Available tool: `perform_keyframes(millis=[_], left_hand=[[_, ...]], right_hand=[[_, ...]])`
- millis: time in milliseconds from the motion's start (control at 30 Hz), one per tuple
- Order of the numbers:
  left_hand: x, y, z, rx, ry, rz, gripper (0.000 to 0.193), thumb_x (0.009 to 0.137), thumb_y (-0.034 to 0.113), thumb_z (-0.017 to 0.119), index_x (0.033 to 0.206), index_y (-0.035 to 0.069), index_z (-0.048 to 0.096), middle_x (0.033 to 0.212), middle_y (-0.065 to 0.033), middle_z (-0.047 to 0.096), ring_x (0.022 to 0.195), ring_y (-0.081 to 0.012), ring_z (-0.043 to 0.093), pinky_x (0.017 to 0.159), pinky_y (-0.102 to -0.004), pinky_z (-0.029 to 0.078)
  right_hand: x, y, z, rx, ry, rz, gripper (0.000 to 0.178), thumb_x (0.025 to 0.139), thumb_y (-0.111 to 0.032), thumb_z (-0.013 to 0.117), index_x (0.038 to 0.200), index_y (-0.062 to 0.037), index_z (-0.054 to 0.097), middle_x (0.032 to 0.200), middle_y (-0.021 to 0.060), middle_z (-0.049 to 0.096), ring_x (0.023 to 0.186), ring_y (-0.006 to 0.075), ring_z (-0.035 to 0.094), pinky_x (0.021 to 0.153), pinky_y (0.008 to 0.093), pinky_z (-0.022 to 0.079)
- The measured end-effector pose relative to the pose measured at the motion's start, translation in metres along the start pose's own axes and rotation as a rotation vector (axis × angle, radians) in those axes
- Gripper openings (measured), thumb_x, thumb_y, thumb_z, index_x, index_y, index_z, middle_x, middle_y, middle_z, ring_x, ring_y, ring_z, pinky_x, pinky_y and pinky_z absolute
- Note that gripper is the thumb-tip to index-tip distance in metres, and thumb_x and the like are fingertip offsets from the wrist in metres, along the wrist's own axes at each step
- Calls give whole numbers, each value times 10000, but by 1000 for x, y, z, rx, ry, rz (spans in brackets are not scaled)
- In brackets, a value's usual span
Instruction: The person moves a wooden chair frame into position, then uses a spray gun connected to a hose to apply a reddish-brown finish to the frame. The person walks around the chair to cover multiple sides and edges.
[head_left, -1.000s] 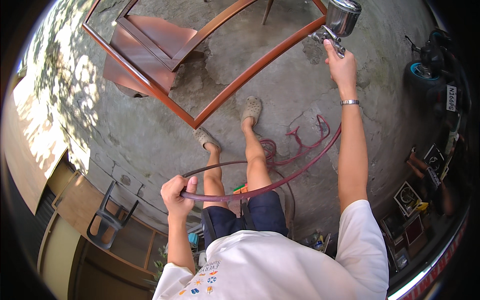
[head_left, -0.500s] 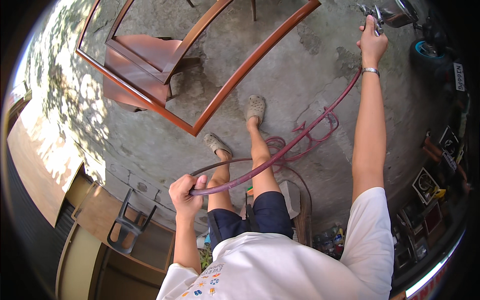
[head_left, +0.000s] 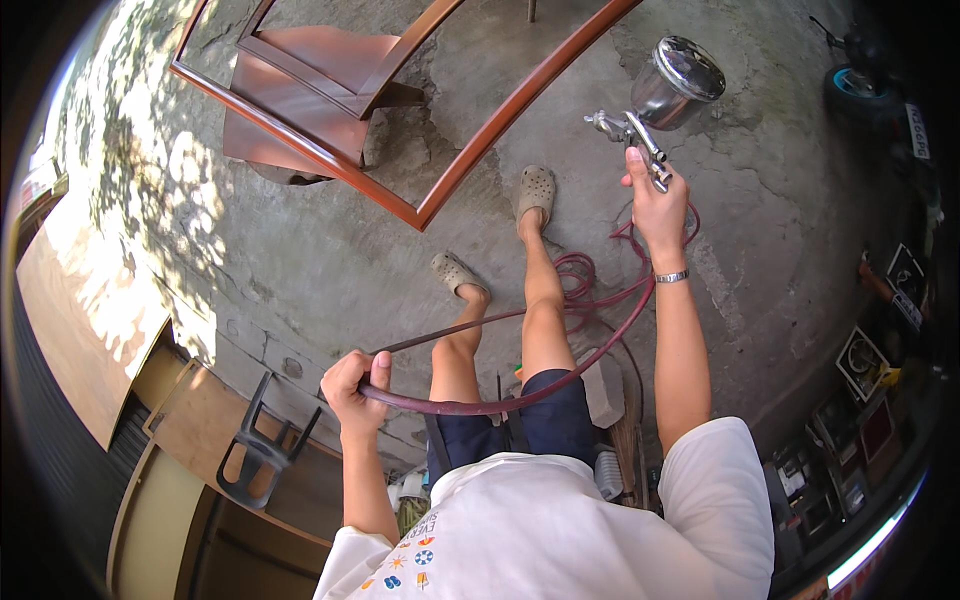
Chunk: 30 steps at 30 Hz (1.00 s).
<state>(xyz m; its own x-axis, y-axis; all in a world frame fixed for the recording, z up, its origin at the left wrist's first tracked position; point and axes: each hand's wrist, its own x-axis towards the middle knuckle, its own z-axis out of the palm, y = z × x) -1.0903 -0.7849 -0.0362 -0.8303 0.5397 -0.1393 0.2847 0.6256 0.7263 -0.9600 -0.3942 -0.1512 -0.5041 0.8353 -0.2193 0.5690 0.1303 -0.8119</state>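
My right hand (head_left: 660,205) is closed round the handle of a metal spray gun (head_left: 634,135), whose shiny cup (head_left: 682,82) sits on top. The gun's nozzle points left, toward a reddish-brown glossy wooden frame (head_left: 520,105) but apart from it. From the gun's grip a dark red hose (head_left: 520,400) sags across in front of my body. My left hand (head_left: 357,388) is wrapped round this hose at the lower left. The frame is raised above the floor, its near corner toward me, and its far end is cut off by the view's top edge.
Below the frame lies a brown sheet (head_left: 290,100) over some support. Loops of hose (head_left: 575,275) rest on the concrete floor (head_left: 480,220) beside my feet. A dark plastic stool (head_left: 262,455) and wooden panels stand left, a vehicle wheel (head_left: 856,88) and assorted items right.
My right hand has drawn the spray gun leftward and closer to me, and the whole gun now shows. The hose between my hands hangs slacker. My left hand keeps hold of it.
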Motion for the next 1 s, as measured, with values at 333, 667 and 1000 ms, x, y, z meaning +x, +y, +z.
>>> perform_keyframes(millis=[333, 667, 1000], left_hand=[[-50, -38, -32, -12, 17, 37, 371, 817, 50, 765, 615, 36, 454, 529, -55, 401, 447, -172, 364, 439, -300, 264], [-53, -34, -28, 17, -57, 93, 363, 793, 37, 764, 609, 36, 452, 530, -69, 399, 436, -209, 398, 432, -317, 280], [-20, 0, 3, 35, -78, 124, 357, 801, 42, 762, 612, 38, 459, 538, -68, 410, 438, -208, 398, 432, -317, 286]], right_hand=[[-152, -29, 58, 24, -321, -86, 320, 941, -285, 691, 846, 19, 666, 670, 170, 627, 596, 320, 628, 561, 395, 466], [-220, -31, 68, 165, -763, -67, 354, 932, -297, 697, 1097, 16, 680, 812, 172, 698, 729, 317, 685, 680, 371, 516], [-91, 3, 27, 74, -297, -24, 327, 939, -294, 700, 878, 27, 687, 683, 150, 661, 587, 236, 637, 568, 358, 474]])
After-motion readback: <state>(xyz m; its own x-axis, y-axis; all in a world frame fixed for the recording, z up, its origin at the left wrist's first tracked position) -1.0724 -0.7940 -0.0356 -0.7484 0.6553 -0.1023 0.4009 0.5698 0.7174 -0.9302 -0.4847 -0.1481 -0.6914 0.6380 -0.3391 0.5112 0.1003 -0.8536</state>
